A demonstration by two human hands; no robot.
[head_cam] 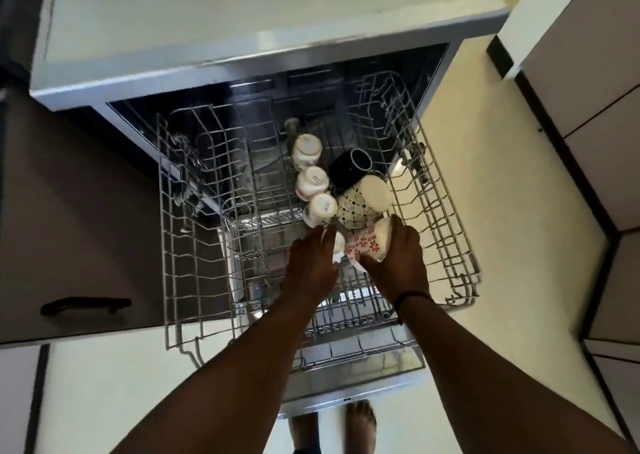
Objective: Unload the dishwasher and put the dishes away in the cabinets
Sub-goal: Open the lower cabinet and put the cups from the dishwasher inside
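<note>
The dishwasher's upper wire rack [180, 246] is pulled out over the open door. Upside-down cups stand in its right half: three small white cups [313, 185], a black mug [349, 166] and a white mug with a dark diamond pattern [363, 202]. My right hand [398, 259] grips a white mug with red flowers [369, 244] at the front of the group. My left hand [310, 263] reaches over a small white cup [338, 246], with its fingers on it; most of that cup is hidden.
A pale countertop [242, 21] runs above the dishwasher. A dark cabinet door with a black handle [85, 304] stands to the left. More cabinets [595, 107] line the right side. My bare feet [360, 422] stand on the light floor just before the open dishwasher door [346, 388].
</note>
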